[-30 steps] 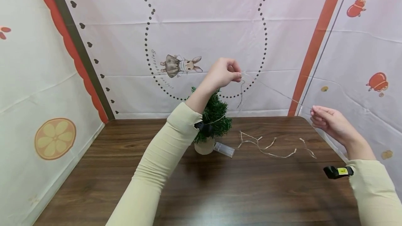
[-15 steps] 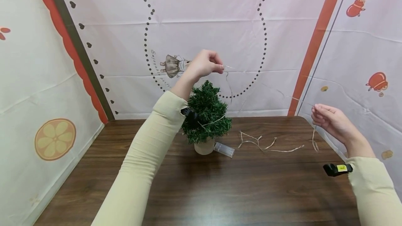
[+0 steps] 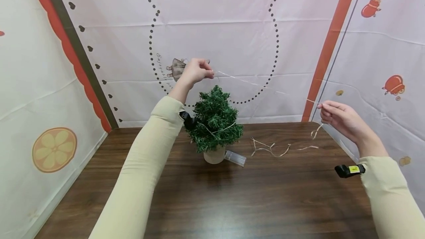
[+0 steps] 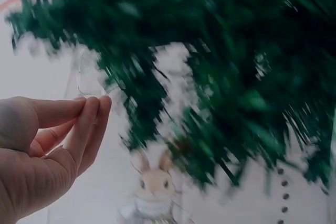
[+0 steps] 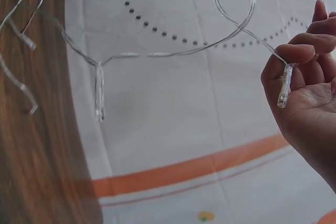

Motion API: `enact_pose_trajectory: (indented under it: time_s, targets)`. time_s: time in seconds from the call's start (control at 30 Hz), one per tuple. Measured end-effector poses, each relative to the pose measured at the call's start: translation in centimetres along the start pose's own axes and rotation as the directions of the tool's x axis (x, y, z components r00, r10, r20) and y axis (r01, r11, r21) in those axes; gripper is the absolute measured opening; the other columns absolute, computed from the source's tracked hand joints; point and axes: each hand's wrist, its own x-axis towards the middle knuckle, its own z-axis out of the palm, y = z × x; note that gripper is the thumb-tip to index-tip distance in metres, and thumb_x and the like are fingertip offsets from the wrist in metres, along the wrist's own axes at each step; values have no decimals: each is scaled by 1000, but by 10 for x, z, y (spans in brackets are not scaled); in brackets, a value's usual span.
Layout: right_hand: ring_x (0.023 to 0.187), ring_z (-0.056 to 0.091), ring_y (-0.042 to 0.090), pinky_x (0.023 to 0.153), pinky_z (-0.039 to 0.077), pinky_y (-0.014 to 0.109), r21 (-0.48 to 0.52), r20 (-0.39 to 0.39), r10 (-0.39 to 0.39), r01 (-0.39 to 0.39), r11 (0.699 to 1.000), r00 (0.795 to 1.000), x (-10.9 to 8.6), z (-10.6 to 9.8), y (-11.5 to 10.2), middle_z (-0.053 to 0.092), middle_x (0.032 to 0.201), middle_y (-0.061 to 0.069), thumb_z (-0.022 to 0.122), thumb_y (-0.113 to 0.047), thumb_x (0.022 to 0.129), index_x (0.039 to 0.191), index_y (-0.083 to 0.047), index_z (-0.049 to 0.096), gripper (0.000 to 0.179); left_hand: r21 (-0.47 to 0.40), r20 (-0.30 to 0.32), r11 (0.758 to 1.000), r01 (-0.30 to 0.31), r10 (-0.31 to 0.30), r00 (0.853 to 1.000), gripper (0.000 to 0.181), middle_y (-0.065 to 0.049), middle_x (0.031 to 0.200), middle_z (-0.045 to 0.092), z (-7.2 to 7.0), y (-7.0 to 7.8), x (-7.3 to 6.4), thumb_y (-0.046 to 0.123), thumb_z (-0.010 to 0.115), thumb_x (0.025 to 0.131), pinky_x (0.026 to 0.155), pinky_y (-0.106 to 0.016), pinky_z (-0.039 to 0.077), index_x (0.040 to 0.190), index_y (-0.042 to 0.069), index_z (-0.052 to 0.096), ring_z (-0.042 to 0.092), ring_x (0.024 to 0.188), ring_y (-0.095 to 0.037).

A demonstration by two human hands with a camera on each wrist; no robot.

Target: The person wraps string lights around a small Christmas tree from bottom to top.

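Note:
My left hand [image 3: 196,71] is raised above and slightly left of a small artificial Christmas tree [image 3: 216,110], thumb and fingertips pinching the thin wire of a string of fairy lights [image 3: 239,79]. From there the wire runs down to the right to my right hand [image 3: 342,121], which pinches it over the table's right side. In the right wrist view, small clear plastic pieces [image 5: 100,93] dangle from the wire, one beside my palm. One stretch of wire [image 3: 225,127] crosses the lower branches. Green branches [image 4: 210,51] fill much of the left wrist view, beyond the fingertips.
A clear battery box [image 3: 235,158] lies beside the tree's pale pot [image 3: 214,156]. More of the light string [image 3: 265,149] lies in loose bends on the brown wooden table [image 3: 212,198]. Printed fabric walls [image 3: 212,40] stand behind and at both sides.
My left hand has moved left from the right of the treetop, uncovering the tree. My right hand has risen slightly, lifting more wire off the table.

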Motion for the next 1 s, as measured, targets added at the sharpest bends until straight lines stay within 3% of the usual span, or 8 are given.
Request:
enact_pose_trajectory:
  time_s: [0.23,0.4,0.57,0.67,0.83,1.0]
  targets:
    - [69,24,21,64,19,34,-67,-52,18,-21,998,999,27,21,-9,43,77,3,28,0,102,113,0,60,34,-59,-78,998,3,-8,997,6,-5,90,66,-20,-29,-4,5,65,88,85,-28,54,83,6,62,66,79,-14]
    - [66,32,19,62,29,31,-145,-90,38,-51,988,995,44,37,-15,44,78,1,35,-3,102,113,-3,59,27,-137,-99,990,16,-30,995,4,-5,87,65,-35,-46,-7,3,65,88,82,-26,55,86,5,64,68,75,-13]
    - [65,33,19,64,34,29,-171,-83,41,-54,984,996,60,49,-18,45,79,1,36,-5,102,115,-4,56,24,-204,-63,979,20,-33,997,14,-4,86,65,-47,-60,-14,1,63,89,90,-32,53,100,-6,61,68,74,-11]
    - [65,30,20,63,28,32,-170,-64,21,-32,985,998,68,54,-19,44,79,1,35,-5,102,116,-3,55,24,-238,-29,971,24,-32,999,19,-1,84,66,-53,-69,-19,1,62,90,94,-34,51,105,-9,58,68,75,-9]
    - [66,30,20,66,21,36,-154,-28,-13,9,988,1000,78,61,-21,44,79,2,33,-3,102,117,-2,53,25,-238,12,971,8,-6,1000,14,-1,84,70,-61,-79,-30,4,65,88,92,-32,51,100,-3,61,68,80,-10]
    - [67,32,18,66,21,36,-90,-4,-37,37,995,999,85,67,-24,45,80,2,33,-3,102,117,-3,54,26,-198,43,980,-4,13,999,12,-3,85,72,-68,-76,-47,6,68,86,89,-34,51,94,0,62,69,83,-15]
